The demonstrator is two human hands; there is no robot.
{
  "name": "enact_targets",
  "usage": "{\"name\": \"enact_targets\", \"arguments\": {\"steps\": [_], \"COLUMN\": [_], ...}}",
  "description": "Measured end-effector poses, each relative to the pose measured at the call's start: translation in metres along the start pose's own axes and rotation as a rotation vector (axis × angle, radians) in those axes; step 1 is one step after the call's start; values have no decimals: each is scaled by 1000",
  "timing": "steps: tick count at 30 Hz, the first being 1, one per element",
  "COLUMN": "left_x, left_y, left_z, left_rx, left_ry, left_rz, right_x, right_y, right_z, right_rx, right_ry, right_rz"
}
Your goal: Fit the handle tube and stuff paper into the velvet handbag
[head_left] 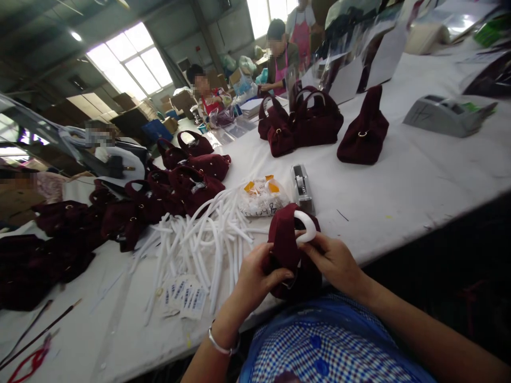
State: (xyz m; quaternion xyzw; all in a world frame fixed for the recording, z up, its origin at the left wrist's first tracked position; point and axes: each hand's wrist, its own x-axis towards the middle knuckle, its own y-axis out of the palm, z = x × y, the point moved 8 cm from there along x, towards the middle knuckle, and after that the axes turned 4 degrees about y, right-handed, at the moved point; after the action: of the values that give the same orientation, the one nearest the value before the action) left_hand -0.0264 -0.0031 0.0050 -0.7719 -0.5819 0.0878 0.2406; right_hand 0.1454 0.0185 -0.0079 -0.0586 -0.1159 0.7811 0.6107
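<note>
A small burgundy handbag [285, 236] rests at the table's front edge, close against my body. My left hand [259, 274] grips its left side, with the thumb across the front of the fabric. On the other side my right hand [329, 260] pinches the lower end of a curved white foam tube [306, 226] at the bag's handle. The tube's other end goes behind or into the burgundy handle, and I cannot tell which. Just left of the bag lies a loose heap of similar white tubes [215, 234].
Behind the bag sit a plastic packet [263, 197] and a tape dispenser [302, 189]. Barcode tags [186, 298] lie at front left. More burgundy bags [195, 186] crowd the left; others [363, 130] stand farther back. A grey dispenser [449, 114] is at right. Several people work beyond.
</note>
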Motion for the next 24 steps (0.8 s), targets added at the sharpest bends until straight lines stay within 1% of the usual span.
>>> {"name": "enact_targets", "arguments": {"steps": [3, 5, 9, 11, 13, 16, 19, 21, 24], "left_x": [-1, -2, -6, -6, -5, 2, 11, 15, 14], "left_y": [1, 1, 2, 3, 5, 15, 23, 25, 25], "left_z": [1, 2, 2, -3, -11, -21, -26, -27, -26], "left_rx": [46, 45, -64, -139, -211, -278, -279, -266, -252], "left_ry": [10, 0, -40, -31, -31, -68, -99, -111, -130], "left_rz": [-13, -16, -40, -59, -55, -10, -37, -86, -128], "right_x": [5, 9, 11, 9, 5, -3, -12, -16, -18], "right_y": [7, 15, 29, 31, 32, 36, 34, 25, -1], "right_z": [2, 2, 1, 1, 3, 6, 11, 14, 15], "right_rx": [-104, -138, -255, -373, -476, -564, -603, -587, -502], "right_ry": [-42, -65, -88, -109, -155, -249, -318, -340, -327], "right_rz": [60, 158, 378, 414, 407, 382, 322, 269, 125]}}
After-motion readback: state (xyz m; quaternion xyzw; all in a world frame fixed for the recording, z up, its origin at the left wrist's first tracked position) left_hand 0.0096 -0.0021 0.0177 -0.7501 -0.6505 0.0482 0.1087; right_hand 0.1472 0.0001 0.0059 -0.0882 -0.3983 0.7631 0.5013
